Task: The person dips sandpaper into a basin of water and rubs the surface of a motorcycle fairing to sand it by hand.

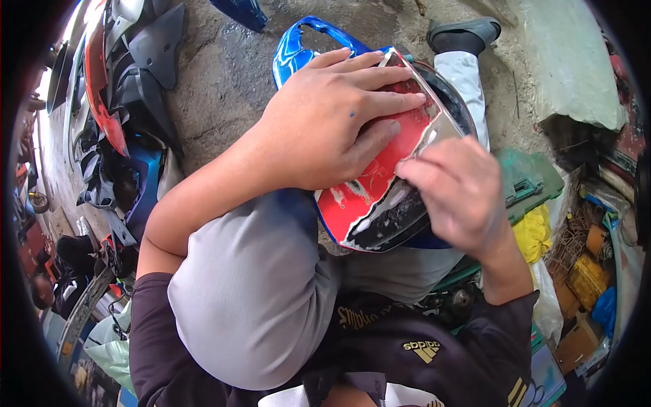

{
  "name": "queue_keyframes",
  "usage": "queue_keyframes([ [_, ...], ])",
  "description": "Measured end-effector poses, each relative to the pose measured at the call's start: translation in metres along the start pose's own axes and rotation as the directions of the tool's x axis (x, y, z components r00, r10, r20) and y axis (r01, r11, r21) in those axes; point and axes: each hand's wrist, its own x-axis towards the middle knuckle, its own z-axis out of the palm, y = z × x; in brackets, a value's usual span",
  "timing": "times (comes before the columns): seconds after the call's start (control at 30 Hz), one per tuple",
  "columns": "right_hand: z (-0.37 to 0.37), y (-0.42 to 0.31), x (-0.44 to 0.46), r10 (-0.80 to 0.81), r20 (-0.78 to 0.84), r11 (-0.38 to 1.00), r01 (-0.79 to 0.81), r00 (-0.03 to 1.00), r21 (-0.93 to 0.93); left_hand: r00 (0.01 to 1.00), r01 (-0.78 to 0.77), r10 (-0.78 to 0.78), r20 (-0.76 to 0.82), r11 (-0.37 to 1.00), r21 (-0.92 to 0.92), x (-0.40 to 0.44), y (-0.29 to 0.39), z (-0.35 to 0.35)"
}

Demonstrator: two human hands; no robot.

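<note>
A glossy blue plastic panel (288,51), which looks like a motorcycle body part, rests across my lap. A red sticker (390,159) covers much of its face, with a jagged, whitish torn edge beside a bare black area (390,227). My left hand (332,112) lies flat on the sticker, fingers spread, pressing near the upper end. My right hand (464,193) is closed at the torn edge, thumb and finger pinched on the sticker's border. Motion blurs this hand, and its inner fingers are hidden.
Red and black plastic body panels (135,74) are piled at the left. On the right lie a green case (532,180), a yellow cloth or bag (534,234) and rusty parts (576,237). A pale block (569,68) stands on the concrete floor (217,81).
</note>
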Motion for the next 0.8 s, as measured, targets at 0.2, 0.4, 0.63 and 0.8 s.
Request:
queue_keyframes([
  [0.2,0.004,0.016,-0.005,0.005,-0.076,0.999,-0.009,0.997,-0.045,1.0,0.007,-0.007,0.014,1.0,0.012,0.001,0.001,-0.004],
  [0.4,0.004,0.033,-0.007,0.031,-0.084,0.996,-0.037,0.996,-0.075,1.0,0.01,-0.01,0.018,1.0,0.009,0.002,0.002,-0.005],
  [0.63,0.004,0.04,-0.004,0.055,-0.082,0.994,-0.062,0.995,-0.085,0.999,0.02,-0.02,0.025,1.0,0.007,0.002,0.002,-0.002],
  [0.8,0.002,0.041,-0.002,0.056,-0.062,0.992,-0.062,0.996,-0.107,0.999,0.025,-0.027,0.029,0.999,0.045,0.0,0.003,-0.001],
])
